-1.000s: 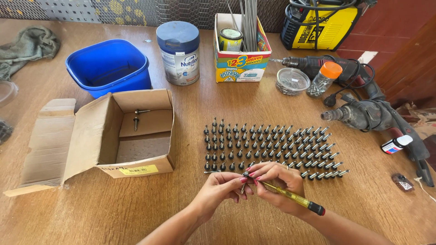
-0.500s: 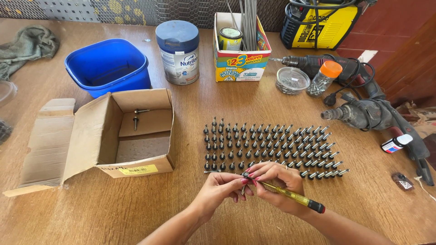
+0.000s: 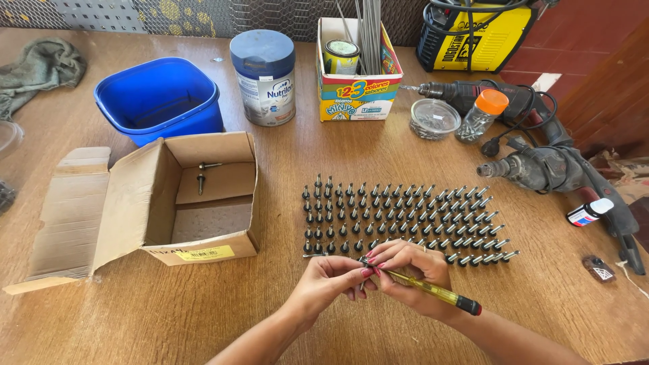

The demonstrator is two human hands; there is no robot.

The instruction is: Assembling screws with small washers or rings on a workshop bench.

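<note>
At the near edge of the rows of upright screws (image 3: 405, 216), the left hand (image 3: 331, 284) pinches a small screw (image 3: 364, 262) between its fingertips. The right hand (image 3: 412, 277), just right of it, grips a yellow-handled screwdriver (image 3: 433, 292) whose tip meets that screw between both hands.

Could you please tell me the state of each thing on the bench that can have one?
Cardboard box: on its side, flaps open.
Blue tub: upright, no lid.
Tin can: upright, lidded.
Screws: standing in rows.
Screwdriver: held in right hand.
Left hand: pinching at the screwdriver's tip.
</note>
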